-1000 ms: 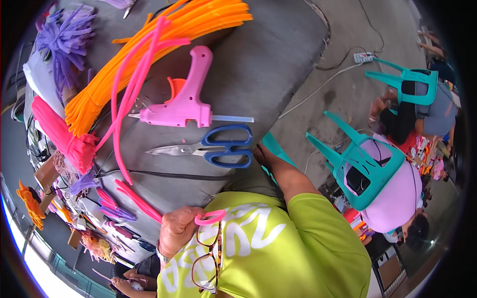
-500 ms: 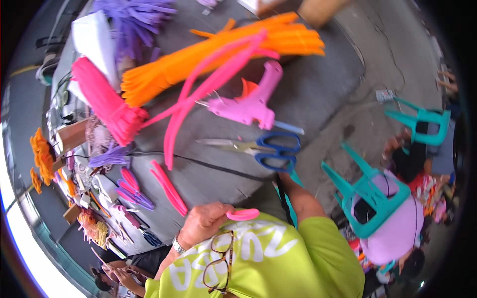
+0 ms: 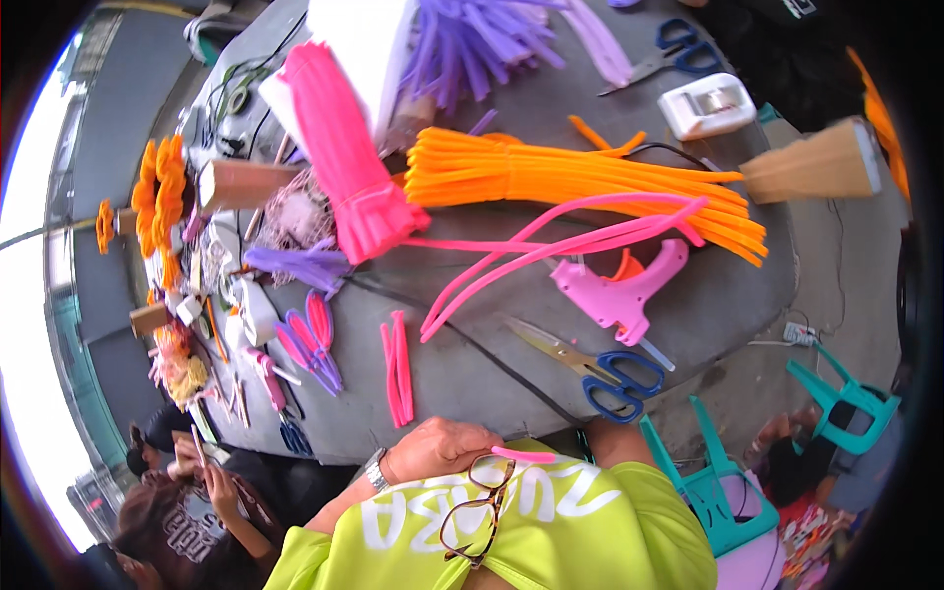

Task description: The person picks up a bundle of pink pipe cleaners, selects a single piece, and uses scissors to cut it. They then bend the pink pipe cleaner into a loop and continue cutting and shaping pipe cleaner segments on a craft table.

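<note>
My left hand (image 3: 444,446), a watch on its wrist, is closed at the table's front edge, pinching a short bent pink pipe cleaner (image 3: 524,455) that sticks out to the right. My right forearm (image 3: 615,442) reaches toward the table edge below the scissors; its hand is hidden. A folded pink pipe cleaner piece (image 3: 397,372) lies just beyond my left hand. Blue-handled scissors (image 3: 580,366) rest partly open near the right forearm. Behind them lies a pink glue gun (image 3: 621,285). Long pink pipe cleaners (image 3: 551,234) curve across the table.
Farther back lie an orange pipe cleaner bundle (image 3: 580,177), a pink bundle (image 3: 344,147) and purple ones (image 3: 472,44). A white tape dispenser (image 3: 706,105) and second scissors (image 3: 669,61) are behind. Black cable (image 3: 472,344) crosses the table. Another person (image 3: 197,511) works at left; teal stools (image 3: 723,492) stand right.
The view has turned, so the table's things appear farther right and more of the far side shows. My left hand still grips the pink pipe cleaner near the table edge.
</note>
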Demonstrator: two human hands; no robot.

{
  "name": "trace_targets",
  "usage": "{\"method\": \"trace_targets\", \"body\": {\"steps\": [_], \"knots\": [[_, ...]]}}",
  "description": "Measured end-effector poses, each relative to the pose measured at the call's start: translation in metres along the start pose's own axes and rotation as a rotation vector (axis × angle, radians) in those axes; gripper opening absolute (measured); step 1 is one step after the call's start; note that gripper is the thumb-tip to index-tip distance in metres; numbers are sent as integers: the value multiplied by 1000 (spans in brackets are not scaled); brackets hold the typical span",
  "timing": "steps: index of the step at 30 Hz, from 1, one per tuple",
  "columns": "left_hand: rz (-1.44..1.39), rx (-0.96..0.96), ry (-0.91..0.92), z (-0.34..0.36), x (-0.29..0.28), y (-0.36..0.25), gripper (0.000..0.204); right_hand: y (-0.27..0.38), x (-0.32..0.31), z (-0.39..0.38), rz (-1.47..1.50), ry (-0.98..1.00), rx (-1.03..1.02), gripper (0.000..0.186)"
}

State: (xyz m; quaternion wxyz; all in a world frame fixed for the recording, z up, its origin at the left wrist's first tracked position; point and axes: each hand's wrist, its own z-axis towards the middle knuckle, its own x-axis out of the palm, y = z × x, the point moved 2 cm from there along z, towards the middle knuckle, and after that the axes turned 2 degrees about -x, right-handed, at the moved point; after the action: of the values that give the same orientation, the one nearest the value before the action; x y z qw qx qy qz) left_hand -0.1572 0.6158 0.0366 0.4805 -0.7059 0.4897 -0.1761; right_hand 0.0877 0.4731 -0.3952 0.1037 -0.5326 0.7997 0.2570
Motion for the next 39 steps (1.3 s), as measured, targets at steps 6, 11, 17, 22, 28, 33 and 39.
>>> {"method": "trace_targets", "body": {"steps": [6,11,17,22,28,33,39], "knots": [[-10,128,-43,-3,1,4,14,-12,-5,-13,-39,36,34,25],[46,239,-119,-10,10,13,15,-19,0,-23,-67,51,47,25],[68,308,-207,-20,17,19,16,-28,-3,-32,-109,58,49,25],[40,353,-322,-26,20,21,16,-44,2,-33,-109,24,63,25],[-23,331,-552,-33,31,29,15,-61,28,-30,-93,-18,64,25],[89,515,-636,-56,67,38,5,-75,62,-34,-88,-79,53,25],[-40,504,-464,-86,132,94,4,-71,71,-45,-105,-129,43,26]]}}
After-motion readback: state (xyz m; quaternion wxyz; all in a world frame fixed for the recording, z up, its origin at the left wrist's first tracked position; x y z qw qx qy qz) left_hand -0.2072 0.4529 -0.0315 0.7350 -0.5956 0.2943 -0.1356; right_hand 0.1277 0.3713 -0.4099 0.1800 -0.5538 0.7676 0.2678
